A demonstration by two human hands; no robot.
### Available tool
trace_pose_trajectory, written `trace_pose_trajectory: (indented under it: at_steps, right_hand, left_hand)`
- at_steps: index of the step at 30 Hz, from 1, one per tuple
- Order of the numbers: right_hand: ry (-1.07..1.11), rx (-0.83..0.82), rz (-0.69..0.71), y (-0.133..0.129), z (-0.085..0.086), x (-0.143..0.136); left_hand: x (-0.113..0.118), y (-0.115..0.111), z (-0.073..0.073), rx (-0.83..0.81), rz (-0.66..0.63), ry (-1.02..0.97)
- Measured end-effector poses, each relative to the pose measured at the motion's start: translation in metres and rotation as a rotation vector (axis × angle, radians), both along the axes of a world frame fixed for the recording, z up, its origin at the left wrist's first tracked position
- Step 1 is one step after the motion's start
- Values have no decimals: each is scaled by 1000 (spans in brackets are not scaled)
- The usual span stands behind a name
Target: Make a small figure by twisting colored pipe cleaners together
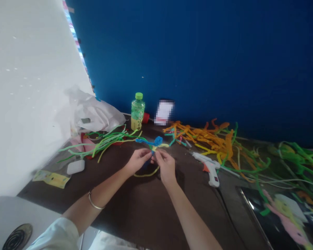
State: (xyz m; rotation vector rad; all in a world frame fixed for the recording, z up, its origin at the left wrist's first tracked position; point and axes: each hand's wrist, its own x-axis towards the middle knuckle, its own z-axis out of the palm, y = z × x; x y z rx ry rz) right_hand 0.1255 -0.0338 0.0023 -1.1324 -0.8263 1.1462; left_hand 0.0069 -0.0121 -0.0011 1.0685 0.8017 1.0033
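My left hand (138, 160) and my right hand (167, 166) meet near the middle of the dark table. Between their closed fingertips is a small piece of bent blue pipe cleaner (158, 141), its curled top and one arm sticking out above. A yellow pipe cleaner (154, 172) goes around it, one end pointing right and a long tail curving below my hands. My left fingers grip the blue part, while my right thumb and fingers pinch the yellow strand close to it. Fingers hide the lower blue part.
A white glue gun (211, 168) lies to the right, near orange pipe cleaners (203, 133). Green pipe cleaners (106, 140) and a white case (75, 167) are left. Behind stand a drink bottle (138, 113) and a phone (164, 112). A black tray (253, 205) sits front right.
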Motion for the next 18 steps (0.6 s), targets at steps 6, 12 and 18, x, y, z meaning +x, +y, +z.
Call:
trace_pose_trajectory:
  at_steps: [6, 12, 18]
  right_hand:
    - [68, -1, 118, 0, 0, 0]
    - [163, -27, 215, 0, 1, 3]
    - [225, -71, 237, -3, 5, 4]
  left_hand:
    - [-3, -1, 8, -241, -206, -317]
    - [-9, -1, 10, -467, -383, -567]
    - [-19, -2, 16, -679, -571, -577]
